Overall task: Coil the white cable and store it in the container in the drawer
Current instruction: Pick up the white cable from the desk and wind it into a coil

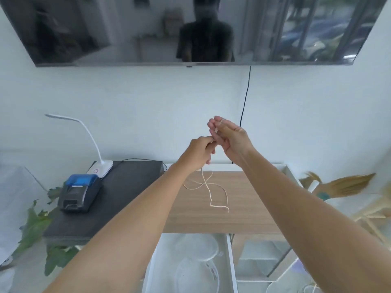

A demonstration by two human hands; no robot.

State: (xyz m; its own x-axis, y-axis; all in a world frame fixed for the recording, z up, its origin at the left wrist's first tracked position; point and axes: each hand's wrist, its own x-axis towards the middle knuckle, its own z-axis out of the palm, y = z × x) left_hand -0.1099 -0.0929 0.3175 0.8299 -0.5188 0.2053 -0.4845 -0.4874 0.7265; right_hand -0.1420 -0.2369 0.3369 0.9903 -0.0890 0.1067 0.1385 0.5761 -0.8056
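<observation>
The white cable (pixel 209 192) hangs in loose loops from my raised hands down over the wooden cabinet top (pixel 243 208). My left hand (pixel 200 154) pinches the cable between thumb and fingers. My right hand (pixel 229 137), just right of it and a little higher, has a turn of cable across its extended fingers. Below, the white drawer (pixel 231 263) stands open, with a round translucent container (pixel 196 273) and a lid-like piece (pixel 198 246) inside.
A black shelf top (pixel 127 193) on the left carries a white desk lamp (pixel 93 144) and a small black and blue printer (pixel 79 192). A wall TV (pixel 190 30) hangs above, with a black cord (pixel 245 102) running down. Green leaves (pixel 38 229) at lower left; a broom (pixel 347 185) at right.
</observation>
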